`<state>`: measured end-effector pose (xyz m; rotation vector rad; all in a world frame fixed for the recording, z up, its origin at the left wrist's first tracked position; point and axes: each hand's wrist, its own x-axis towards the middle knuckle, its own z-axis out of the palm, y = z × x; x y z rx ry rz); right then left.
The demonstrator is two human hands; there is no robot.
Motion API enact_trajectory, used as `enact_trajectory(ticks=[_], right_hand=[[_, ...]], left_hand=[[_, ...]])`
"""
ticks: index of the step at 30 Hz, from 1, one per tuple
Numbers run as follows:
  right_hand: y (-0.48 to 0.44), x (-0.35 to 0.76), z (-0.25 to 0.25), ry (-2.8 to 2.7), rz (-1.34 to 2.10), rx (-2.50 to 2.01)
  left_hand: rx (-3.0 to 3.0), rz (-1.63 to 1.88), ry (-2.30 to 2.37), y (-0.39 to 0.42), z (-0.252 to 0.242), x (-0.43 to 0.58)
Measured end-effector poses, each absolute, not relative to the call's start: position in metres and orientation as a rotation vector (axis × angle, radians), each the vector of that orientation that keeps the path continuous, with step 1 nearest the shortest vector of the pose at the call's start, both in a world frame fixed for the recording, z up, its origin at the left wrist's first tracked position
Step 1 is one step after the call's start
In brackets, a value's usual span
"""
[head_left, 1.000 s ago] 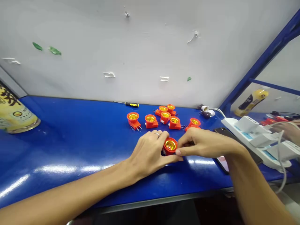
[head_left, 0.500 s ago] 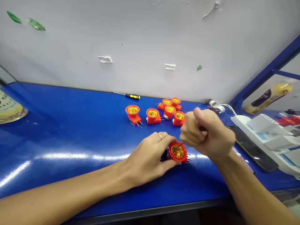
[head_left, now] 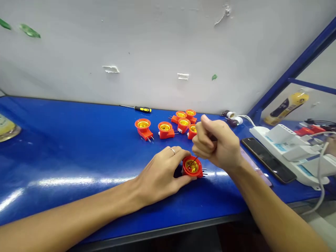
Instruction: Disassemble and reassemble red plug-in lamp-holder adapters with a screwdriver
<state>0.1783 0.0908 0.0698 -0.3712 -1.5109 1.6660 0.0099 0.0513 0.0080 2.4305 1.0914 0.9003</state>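
My left hand rests on the blue bench and grips an orange lamp socket with a brass inside and two plug pins. My right hand is closed in a fist just above it, holding a thin screwdriver whose shaft points down into the socket's brass cup. Its handle is hidden in the fist. Behind the hands lie several more orange sockets, openings up.
A yellow-and-black screwdriver lies by the wall. At right are a phone, a white power strip with plugs and a cable, and a blue frame post. A round tin sits far left.
A second ago both hands held the socket on the bench. My right hand then rose into a fist with the screwdriver and now sits slightly lower and further left over the socket.
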Motion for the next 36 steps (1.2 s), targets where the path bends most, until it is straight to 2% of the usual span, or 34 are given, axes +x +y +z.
enact_trajectory(ticks=[15,22,24,26,29,31,34,36], right_hand=[[0.089,0.178,0.071,-1.502,1.689,-0.348],[0.096,0.181,0.079,-1.751,1.957,-0.252],[0.097,0.178,0.080,-1.851,1.899,-0.280],[0.096,0.173,0.077,-1.854,1.675,-0.386],[0.084,0.159,0.071,-1.532,1.355,-0.493],[0.073,0.151,0.067,-1.297,1.257,-0.479],[0.062,0.148,0.066,-1.214,1.297,-0.435],[0.064,0.154,0.068,-1.333,1.452,-0.401]], left_hand=[[2.427,0.896,1.116,0.049,0.008,0.012],[2.364,0.828,0.991,0.055,0.013,0.010],[2.348,0.800,0.913,0.057,0.015,0.009],[2.358,0.831,0.895,0.058,0.016,0.008],[2.416,0.905,0.927,0.058,0.013,0.008],[2.447,0.930,0.950,0.057,0.010,0.008],[2.427,0.953,1.005,0.058,0.007,0.008],[2.377,0.953,1.012,0.060,0.009,0.006]])
